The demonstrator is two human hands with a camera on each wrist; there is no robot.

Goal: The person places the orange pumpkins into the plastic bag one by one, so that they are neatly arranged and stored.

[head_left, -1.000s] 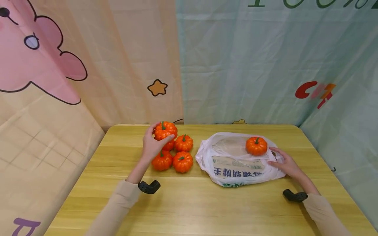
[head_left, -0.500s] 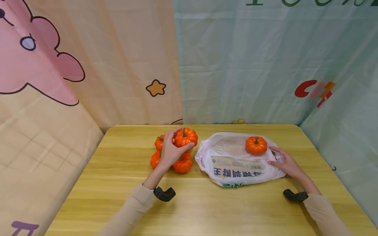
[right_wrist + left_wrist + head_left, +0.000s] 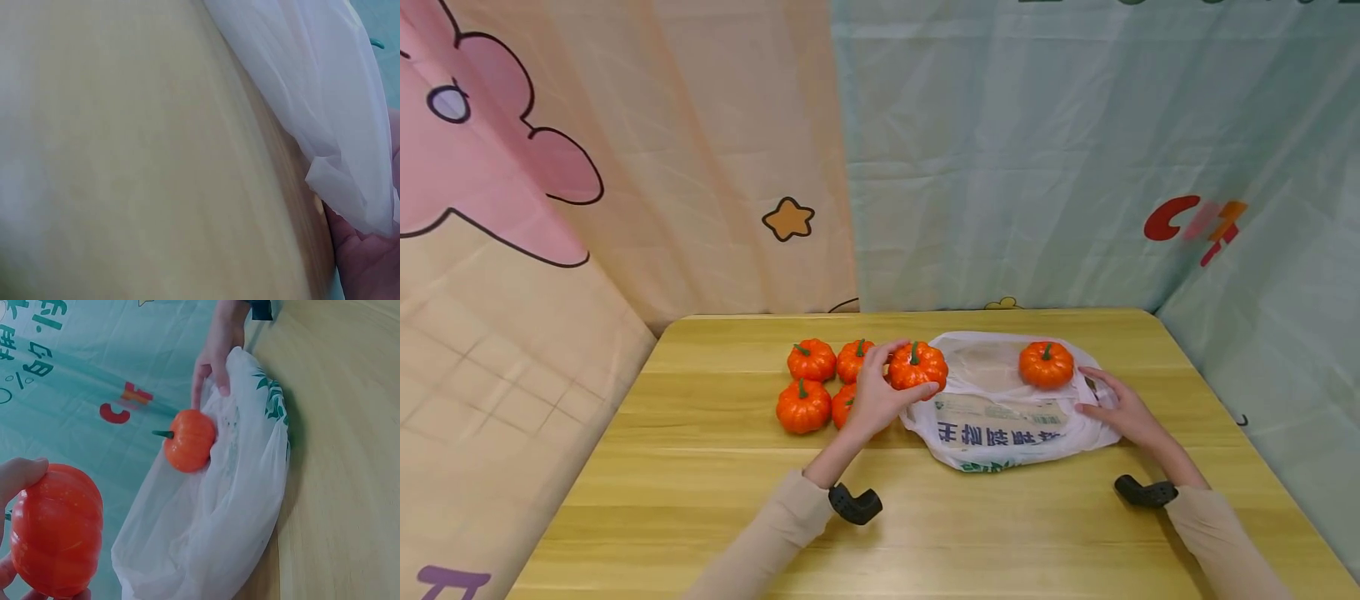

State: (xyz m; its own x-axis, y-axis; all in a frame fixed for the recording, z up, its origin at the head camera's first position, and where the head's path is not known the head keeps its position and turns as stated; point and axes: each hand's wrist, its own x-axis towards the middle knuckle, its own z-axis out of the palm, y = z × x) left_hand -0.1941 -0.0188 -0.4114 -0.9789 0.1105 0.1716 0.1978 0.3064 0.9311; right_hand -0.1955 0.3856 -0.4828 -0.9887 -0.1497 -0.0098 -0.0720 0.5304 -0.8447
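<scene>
My left hand [image 3: 874,400] grips a small orange toy pumpkin [image 3: 922,370] with a green stem, thumb on one side and fingers on the other. It is raised over the left end of a white plastic bag [image 3: 943,446]. At the bag's right end my right hand [image 3: 1126,414] holds the bag's edge between thumb and fingers; the right wrist view has the thin plastic draped against the palm [image 3: 369,265]. Another pumpkin [image 3: 1047,365] sits at the bag's mouth, close to the right fingers, and shows stem sideways in the left wrist view.
Left of the bag, several more pumpkins [image 3: 803,407] stand grouped on the wooden table [image 3: 970,533], some partly behind my left hand. Printed curtains [image 3: 1000,167] hang behind and at the sides. A black band [image 3: 855,505] is on my left wrist.
Carrying the pumpkin, my left hand has moved right from above the pumpkin group to the bag's left end. The right hand has stayed at the bag. The head view has shifted slightly.
</scene>
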